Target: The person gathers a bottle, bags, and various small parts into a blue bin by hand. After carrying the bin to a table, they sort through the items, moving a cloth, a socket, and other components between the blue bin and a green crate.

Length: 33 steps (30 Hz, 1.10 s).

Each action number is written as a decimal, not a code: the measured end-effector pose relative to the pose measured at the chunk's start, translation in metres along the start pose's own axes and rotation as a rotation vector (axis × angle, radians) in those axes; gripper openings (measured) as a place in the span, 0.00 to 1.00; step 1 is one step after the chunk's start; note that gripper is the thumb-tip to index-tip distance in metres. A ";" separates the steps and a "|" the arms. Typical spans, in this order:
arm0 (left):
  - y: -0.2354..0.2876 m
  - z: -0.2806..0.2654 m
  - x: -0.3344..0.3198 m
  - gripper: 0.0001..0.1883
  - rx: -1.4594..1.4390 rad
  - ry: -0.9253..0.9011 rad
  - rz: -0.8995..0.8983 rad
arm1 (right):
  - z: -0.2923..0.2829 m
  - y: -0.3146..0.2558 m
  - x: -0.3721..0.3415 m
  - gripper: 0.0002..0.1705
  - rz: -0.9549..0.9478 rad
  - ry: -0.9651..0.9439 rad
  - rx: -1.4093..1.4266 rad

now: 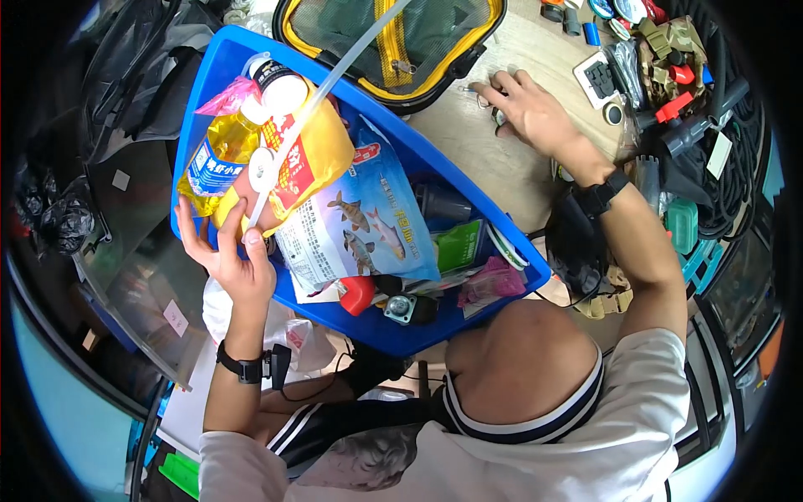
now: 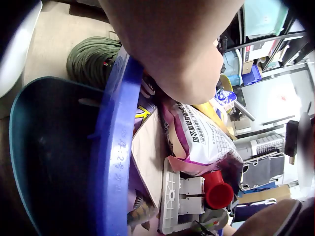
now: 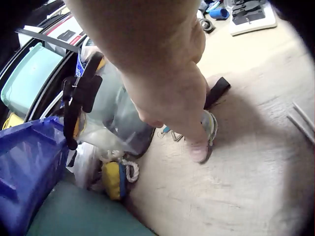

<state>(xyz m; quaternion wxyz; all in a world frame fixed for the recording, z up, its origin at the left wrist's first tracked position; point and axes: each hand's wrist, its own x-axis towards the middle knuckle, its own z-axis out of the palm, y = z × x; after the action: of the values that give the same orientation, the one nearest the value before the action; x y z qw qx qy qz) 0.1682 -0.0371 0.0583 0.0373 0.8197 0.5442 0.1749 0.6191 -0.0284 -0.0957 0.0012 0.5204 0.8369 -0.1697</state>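
Blue rigid plastic forms the tub (image 1: 368, 333), the reference for all positions below. At its near left end, the left hand (image 1: 237, 255) has its fingers spread about the rim, thumb just beside the lower end of a white plastic strip (image 1: 353, 57); whether it grips either cannot be told. Judged on contents, the tub would be heavy and awkward; the rim, taken on opposite sides, is the sound hold.

Inside the tub, a fish-printed pouch (image 1: 355, 205) leans across the middle, apparently soft and liable to sag; support from beneath is advised. To its left are a yellow-and-red packet (image 1: 316, 163) and a bottle of yellow liquid (image 1: 209, 167), the latter probably slippery and best held round its body.

Beyond the tub's right side, the right hand (image 1: 535, 117) is lowered to the table (image 1: 452, 127), thumb against a small ring-like fitting (image 3: 211, 125). Firm pinching cannot be confirmed. This fitting, on the table outside the tub, looks light and fairly stiff; fingertips at its edge should suffice.

Farther off, behind the tub, lies a yellow-trimmed mesh bag (image 1: 439, 42); well right of the tub, a camouflage pouch (image 1: 686, 35).
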 end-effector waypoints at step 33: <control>0.002 0.000 -0.002 0.17 -0.007 0.020 -0.013 | -0.153 -0.026 -0.031 0.11 0.385 -0.036 1.090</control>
<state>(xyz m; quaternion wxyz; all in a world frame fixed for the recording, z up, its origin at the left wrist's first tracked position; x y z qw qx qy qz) 0.1692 -0.0397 0.0587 0.0359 0.8143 0.5492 0.1846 0.6373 -0.0217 0.0611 -0.2218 0.5857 0.5188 -0.5819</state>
